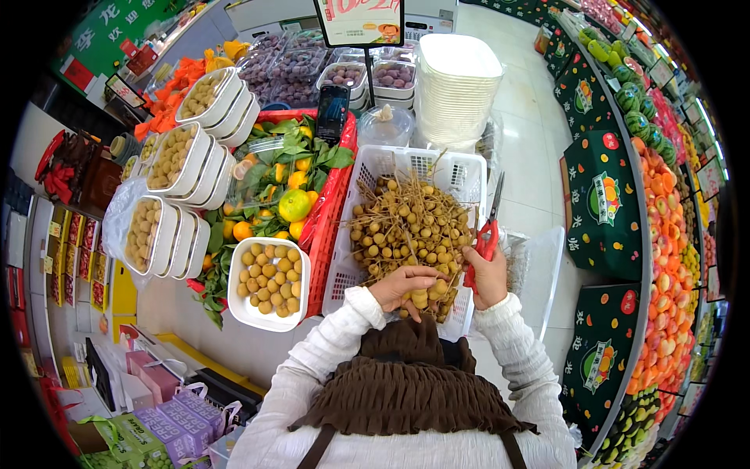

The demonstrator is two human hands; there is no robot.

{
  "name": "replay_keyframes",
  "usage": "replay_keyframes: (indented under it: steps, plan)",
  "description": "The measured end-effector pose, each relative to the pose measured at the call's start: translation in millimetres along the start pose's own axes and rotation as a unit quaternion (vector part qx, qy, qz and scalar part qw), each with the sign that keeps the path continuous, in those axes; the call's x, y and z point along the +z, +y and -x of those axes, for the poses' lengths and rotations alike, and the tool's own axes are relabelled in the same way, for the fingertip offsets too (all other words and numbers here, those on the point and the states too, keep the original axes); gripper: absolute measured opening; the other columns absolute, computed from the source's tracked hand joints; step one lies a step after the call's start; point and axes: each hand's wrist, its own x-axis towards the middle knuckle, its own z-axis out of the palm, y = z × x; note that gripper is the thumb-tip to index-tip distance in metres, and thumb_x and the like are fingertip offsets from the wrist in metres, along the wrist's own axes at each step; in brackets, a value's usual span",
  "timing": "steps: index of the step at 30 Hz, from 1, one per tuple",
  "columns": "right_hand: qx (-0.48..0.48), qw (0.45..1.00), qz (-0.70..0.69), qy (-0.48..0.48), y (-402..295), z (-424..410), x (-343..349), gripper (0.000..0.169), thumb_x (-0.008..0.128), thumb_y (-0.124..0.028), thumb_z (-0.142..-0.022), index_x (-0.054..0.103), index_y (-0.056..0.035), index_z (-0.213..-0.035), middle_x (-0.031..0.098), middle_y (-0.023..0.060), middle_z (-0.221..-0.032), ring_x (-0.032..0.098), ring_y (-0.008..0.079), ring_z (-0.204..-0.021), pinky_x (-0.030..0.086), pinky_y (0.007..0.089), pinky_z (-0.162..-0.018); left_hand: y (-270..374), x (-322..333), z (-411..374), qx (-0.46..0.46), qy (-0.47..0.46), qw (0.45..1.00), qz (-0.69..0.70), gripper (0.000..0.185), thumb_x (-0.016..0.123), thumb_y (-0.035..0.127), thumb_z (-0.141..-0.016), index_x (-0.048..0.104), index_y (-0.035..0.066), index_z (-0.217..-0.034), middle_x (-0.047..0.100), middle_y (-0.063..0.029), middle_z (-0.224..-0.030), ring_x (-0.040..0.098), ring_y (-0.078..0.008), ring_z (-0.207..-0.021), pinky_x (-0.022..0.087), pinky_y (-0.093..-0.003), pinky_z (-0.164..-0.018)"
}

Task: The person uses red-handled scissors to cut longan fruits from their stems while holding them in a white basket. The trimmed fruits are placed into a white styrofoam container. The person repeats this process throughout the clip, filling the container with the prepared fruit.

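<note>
A white plastic crate in front of me holds a heap of longans on thin brown twigs. My left hand is at the near side of the heap, its fingers curled around a small bunch of longans. In my right hand are scissors with red handles, gripped at the crate's right side. Their metal blades point up and away from me. To the left of the crate, a white square tub contains loose longans without twigs.
A red basket of leafy mandarins supports the tub. Stacked tubs of longans stand farther left. Beyond the crate rise nested white tubs, a phone and a sign. A fruit display lines the right.
</note>
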Motion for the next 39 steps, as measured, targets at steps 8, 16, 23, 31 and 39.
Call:
replay_keyframes:
  steps: [8, 16, 23, 31, 39]
  plan:
    - [-0.013, 1.0, 0.026, -0.005, -2.8, 1.6, -3.2, 0.025, 0.065, -0.002, -0.083, 0.054, -0.0012, -0.105, 0.061, 0.004, -0.084, 0.06, 0.0125, -0.07, 0.047, 0.0263, -0.064, -2.0, 12.7, -4.8, -0.014, 0.055, 0.997, -0.051, 0.049, 0.064, 0.022, -0.09, 0.047, 0.001, -0.13, 0.062, -0.0103, -0.096, 0.068, -0.0223, -0.079, 0.059, -0.0295, -0.047]
    - [-0.104, 0.987, 0.122, 0.004, 5.2, 5.6, -26.7, 0.042, 0.067, -0.006, -0.084, 0.052, 0.0007, -0.122, 0.064, 0.0081, -0.094, 0.062, 0.0146, -0.08, 0.049, 0.0273, -0.071, 0.4, 16.5, -4.6, 0.034, 0.048, 0.998, 0.013, 0.044, 0.061, 0.019, -0.091, 0.048, -0.001, -0.128, 0.06, -0.012, -0.094, 0.066, -0.0231, -0.075, 0.057, -0.0283, -0.043]
    - [-0.306, 0.827, 0.465, -0.078, 20.3, 40.2, -108.4, 0.053, 0.067, -0.003, -0.072, 0.054, -0.0039, -0.124, 0.064, 0.0131, -0.102, 0.061, 0.029, -0.086, 0.048, 0.0346, -0.077, 8.6, 13.3, -6.9, 0.091, 0.019, 0.99, 0.108, 0.034, 0.056, 0.019, -0.093, 0.044, 0.006, -0.122, 0.055, -0.0182, -0.105, 0.063, -0.0296, -0.075, 0.056, -0.0294, -0.039]
    - [-0.259, 0.832, 0.471, -0.135, 18.3, 58.3, -119.9, 0.058, 0.068, -0.003, -0.067, 0.055, -0.0067, -0.123, 0.064, 0.0111, -0.101, 0.06, 0.0303, -0.087, 0.048, 0.0377, -0.078, 14.0, 27.2, -15.3, 0.07, -0.036, 0.992, 0.094, 0.031, 0.058, 0.019, -0.092, 0.042, 0.008, -0.116, 0.055, -0.0213, -0.102, 0.061, -0.0298, -0.072, 0.049, -0.0272, -0.034]
    - [-0.266, 0.829, 0.46, -0.173, -1.3, 59.3, -126.2, 0.043, 0.066, 0.002, -0.075, 0.058, -0.0009, -0.117, 0.065, 0.0155, -0.095, 0.066, 0.028, -0.08, 0.054, 0.0324, -0.071, 11.8, 24.9, -25.9, -0.008, -0.051, 0.998, 0.036, 0.03, 0.061, 0.02, -0.091, 0.044, 0.007, -0.112, 0.057, -0.0211, -0.101, 0.061, -0.0261, -0.07, 0.046, -0.0245, -0.033]
